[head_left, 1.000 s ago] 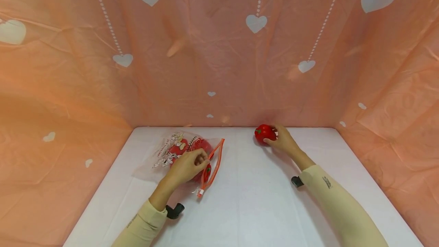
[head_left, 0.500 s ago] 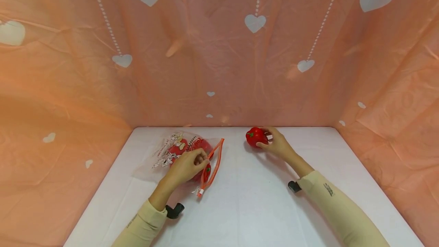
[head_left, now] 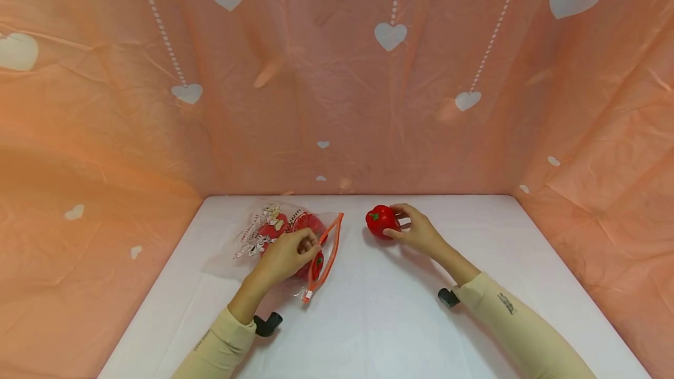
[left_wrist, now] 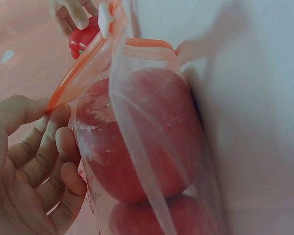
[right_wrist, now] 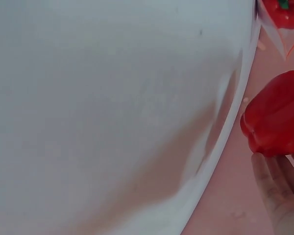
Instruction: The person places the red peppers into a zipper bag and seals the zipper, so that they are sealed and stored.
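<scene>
My right hand (head_left: 419, 234) grips a red bell pepper (head_left: 381, 221) by its blunt end, with the green stem facing left toward the bag. In the right wrist view the fingertips press on the bottom of that bell pepper (right_wrist: 277, 117). On the left lies a clear zip bag (head_left: 231, 253) with printed cartoon figures and an orange zip edge (head_left: 334, 253). Thumb and finger of my left hand (head_left: 284, 255) pinch the orange edge, and the mouth gapes toward the right. Several red peppers (left_wrist: 142, 137) show through the plastic. One inside the mouth shows a green stem.
A white slider (head_left: 308, 295) sits at the near end of the orange zip. The white table (head_left: 368, 320) meets an orange curtain (head_left: 358, 133) with white hearts at the back and both sides. Black wrist mounts (head_left: 270, 324) stick out under both sleeves.
My right hand has carried the red bell pepper leftward and a little nearer, closer to the bag's mouth. The left hand and the bag have stayed in place.
</scene>
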A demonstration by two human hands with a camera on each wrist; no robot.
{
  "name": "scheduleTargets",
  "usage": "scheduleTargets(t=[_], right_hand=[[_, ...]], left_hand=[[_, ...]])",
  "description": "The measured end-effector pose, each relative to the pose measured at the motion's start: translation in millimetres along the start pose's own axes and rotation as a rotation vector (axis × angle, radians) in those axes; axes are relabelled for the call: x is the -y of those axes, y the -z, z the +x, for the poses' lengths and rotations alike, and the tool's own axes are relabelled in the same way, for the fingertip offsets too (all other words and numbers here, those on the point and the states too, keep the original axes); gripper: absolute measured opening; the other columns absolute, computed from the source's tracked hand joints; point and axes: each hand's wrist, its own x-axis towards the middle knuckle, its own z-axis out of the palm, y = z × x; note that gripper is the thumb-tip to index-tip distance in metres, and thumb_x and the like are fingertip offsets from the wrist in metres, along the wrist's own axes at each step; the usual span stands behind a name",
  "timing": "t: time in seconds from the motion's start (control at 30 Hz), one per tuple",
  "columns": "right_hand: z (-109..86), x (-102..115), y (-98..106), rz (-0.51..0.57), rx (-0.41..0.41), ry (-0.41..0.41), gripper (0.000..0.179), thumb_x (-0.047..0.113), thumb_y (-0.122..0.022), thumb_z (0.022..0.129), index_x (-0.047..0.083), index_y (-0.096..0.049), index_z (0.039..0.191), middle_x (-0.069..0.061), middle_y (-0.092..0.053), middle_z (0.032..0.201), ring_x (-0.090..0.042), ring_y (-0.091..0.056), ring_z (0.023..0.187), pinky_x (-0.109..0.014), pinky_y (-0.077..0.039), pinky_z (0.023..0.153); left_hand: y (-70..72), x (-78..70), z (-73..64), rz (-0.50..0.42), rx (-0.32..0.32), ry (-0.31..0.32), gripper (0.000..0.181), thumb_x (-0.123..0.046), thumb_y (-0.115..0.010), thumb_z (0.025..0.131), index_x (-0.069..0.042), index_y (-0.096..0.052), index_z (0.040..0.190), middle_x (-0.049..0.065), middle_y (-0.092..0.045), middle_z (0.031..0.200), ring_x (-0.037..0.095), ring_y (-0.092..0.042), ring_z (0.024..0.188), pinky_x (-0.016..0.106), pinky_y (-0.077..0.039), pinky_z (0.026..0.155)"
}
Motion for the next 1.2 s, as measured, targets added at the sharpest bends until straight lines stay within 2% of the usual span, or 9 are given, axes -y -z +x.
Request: scheduleTargets(t=[0.2, 0.8, 1.2], right_hand=[[-5.4, 7.4, -8.0, 0.031, 0.019, 0.004, 0.061, 0.014, -0.088, 0.09, -0.002, -0.059, 0.141, -0.021, -0.067, 0.135, -0.04, -0.065, 0.12, -0.047, -0.061, 0.095], [-23.4, 34.4, -36.9, 0.142, 0.083, -0.09, 0.059, 0.021, -0.087, 0.092, 0.004, -0.06, 0.142, -0.016, -0.069, 0.133, -0.036, -0.068, 0.12, -0.044, -0.061, 0.095], [-26.7, 42.2, -59.3, 0.213, 0.105, -0.097, 0.053, 0.018, -0.085, 0.094, -0.002, -0.061, 0.137, -0.019, -0.071, 0.126, -0.034, -0.07, 0.113, -0.039, -0.063, 0.09]], left_hand=[[0.4, -0.6, -0.4, -0.001, 0.0, -0.005, 0.006, -0.02, -0.076, 0.101, -0.017, -0.071, 0.1, -0.01, -0.065, 0.082, 0.009, -0.056, 0.074, 0.028, -0.048, 0.066], [0.2, -0.3, 0.5, 0.006, 0.005, -0.013, 0.007, -0.023, -0.076, 0.102, -0.019, -0.071, 0.1, -0.012, -0.066, 0.082, 0.008, -0.056, 0.073, 0.027, -0.048, 0.066], [1.4, -0.4, 0.4, -0.007, 0.005, -0.01, 0.006, -0.02, -0.075, 0.102, -0.018, -0.07, 0.1, -0.011, -0.065, 0.081, 0.009, -0.056, 0.072, 0.028, -0.047, 0.065]])
